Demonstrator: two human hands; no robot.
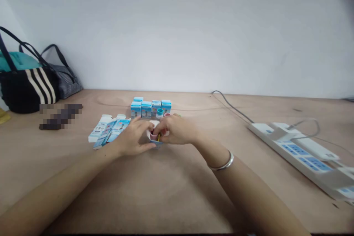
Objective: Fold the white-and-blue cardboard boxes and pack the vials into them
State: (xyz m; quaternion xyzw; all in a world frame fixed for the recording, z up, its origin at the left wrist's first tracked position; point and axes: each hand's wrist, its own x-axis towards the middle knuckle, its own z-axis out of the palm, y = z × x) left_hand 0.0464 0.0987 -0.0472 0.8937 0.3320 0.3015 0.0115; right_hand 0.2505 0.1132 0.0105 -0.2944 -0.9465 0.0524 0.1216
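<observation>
A small open blue-and-white carton [156, 142] stands on the table between my two hands. My left hand [134, 136] grips its left side, thumb along the near face and fingers at the far edge. Inside its opening shows a pink round container [153, 135]. The fingers of my right hand [177, 129] are bent down into the carton's mouth, closed beside a thin yellow piece [158, 137]; what they hold is mostly hidden. Just behind the hands are a small jar with a blue rim [159, 113] and a pink-topped one [167, 114], partly covered by my right hand.
Several closed blue-and-white boxes [146, 109] stand in a group behind my hands. Flattened cartons [109, 129] lie to the left. At the right is a white power strip [293, 155] with a grey cable [232, 106]. Bags [30, 84] and a dark, pixelated object [62, 117] are far left.
</observation>
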